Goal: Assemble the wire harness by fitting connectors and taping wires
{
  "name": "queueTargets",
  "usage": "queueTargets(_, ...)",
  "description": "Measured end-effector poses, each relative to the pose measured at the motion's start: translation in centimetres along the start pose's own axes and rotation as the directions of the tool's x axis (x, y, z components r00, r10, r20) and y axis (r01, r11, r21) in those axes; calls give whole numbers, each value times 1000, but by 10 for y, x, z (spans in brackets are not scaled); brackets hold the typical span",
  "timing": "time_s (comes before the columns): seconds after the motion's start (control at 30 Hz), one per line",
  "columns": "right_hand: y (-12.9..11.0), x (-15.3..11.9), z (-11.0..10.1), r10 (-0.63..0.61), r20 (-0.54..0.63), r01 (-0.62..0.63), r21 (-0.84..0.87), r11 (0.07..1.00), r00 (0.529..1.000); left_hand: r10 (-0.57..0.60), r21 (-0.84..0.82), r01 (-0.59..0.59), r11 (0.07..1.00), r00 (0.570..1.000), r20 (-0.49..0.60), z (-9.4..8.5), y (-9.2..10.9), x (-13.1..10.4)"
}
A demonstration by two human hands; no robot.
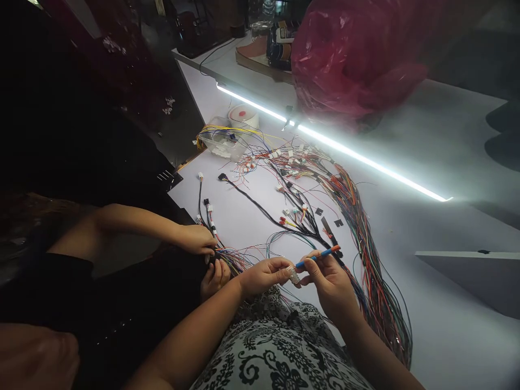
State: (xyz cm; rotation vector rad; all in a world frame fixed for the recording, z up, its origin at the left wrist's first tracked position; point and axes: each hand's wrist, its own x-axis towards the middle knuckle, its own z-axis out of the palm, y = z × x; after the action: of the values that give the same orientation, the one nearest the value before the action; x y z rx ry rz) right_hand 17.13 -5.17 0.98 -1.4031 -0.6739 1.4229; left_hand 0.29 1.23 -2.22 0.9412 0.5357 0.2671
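My left hand (271, 273) pinches a small whitish connector (293, 275) in front of my body. Closed around a thin blue tool with an orange end (319, 256), my right hand (327, 279) holds its tip against or very near the connector. Just beyond both hands lies a black-wrapped wire harness (264, 211), with several coloured and white connectors on its branches. A thick bundle of loose coloured wires (365, 244) curves down the table on the right side of my right hand. Fine detail of the connector is too small to tell.
A person at my left has both hands (199, 241) on another wire bundle. A bright light bar (337, 142) crosses above the white table (442, 303). Farther back are a clear plastic tub (223, 147), a tape roll (242, 116) and a pink plastic bag (349, 54). A white panel (471, 276) stands right.
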Motion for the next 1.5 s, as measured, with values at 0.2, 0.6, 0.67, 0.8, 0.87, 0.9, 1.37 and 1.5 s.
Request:
queueTargets(0.2, 1, -2, 0, -2, 5, 3, -20, 1000, 1000, 6, 8, -6, 1000, 1000, -5, -1, 0, 0)
queueTargets(0.6, 1, 1, 2, 44, -51, -47, -54, 997, 998, -41, 38, 42, 998, 999, -29, -1, -3, -2)
queueTargets(0.67, 2, 1, 2, 45, -60, -48, -55, 997, 997, -43, 22, 43, 999, 999, -10, -2, -3, -2)
queueTargets(0.8, 4, 1, 2, 39, -67, -43, -64, 997, 997, -33, 17, 33, 999, 999, 11, -1, -2, -1)
queueTargets(0.87, 4, 0, 2, 37, -75, -43, -77, 996, 996, -24, 10, 24, 1000, 1000, 13, -1, -1, -1)
queueTargets(0.9, 4, 0, 2, 36, -80, -42, -82, 996, 996, -22, 6, 22, 1000, 1000, 13, 0, 0, -1)
queueTargets(1.37, 4, -2, 0, -53, -44, 47, -128, 991, 998, -30, -47, 29, 998, 1000, -6, 3, -1, 1)
queueTargets(1.5, -2, 1, 1, -63, -8, 62, -112, 992, 998, -4, -50, 1, 999, 998, -62, 3, -3, 2)
